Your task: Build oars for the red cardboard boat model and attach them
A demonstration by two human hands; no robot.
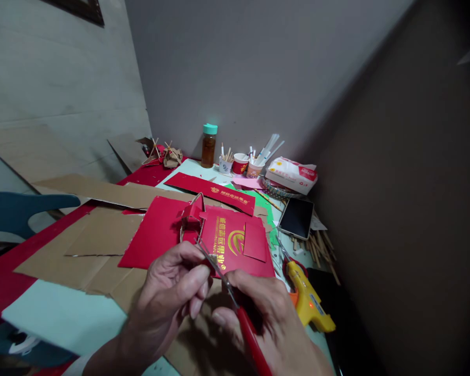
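Note:
My right hand (pixel 258 308) is closed around red-handled scissors (pixel 245 318), whose thin blades (pixel 209 258) point up and left. My left hand (pixel 172 287) pinches a small red piece at the blade tips, too small to name. Just beyond the hands lies a red printed card sheet (pixel 235 237) with gold lettering, and on it stands a small folded red card shape with a curved strip (pixel 191 214).
A yellow glue gun (pixel 307 300) lies right of my right hand. Farther back are a phone (pixel 296 218), a tissue pack (pixel 292 175), paper cups with sticks (pixel 241 164), a brown bottle with a green cap (pixel 209 146), a long red strip (pixel 211 190) and brown cardboard sheets (pixel 94 235).

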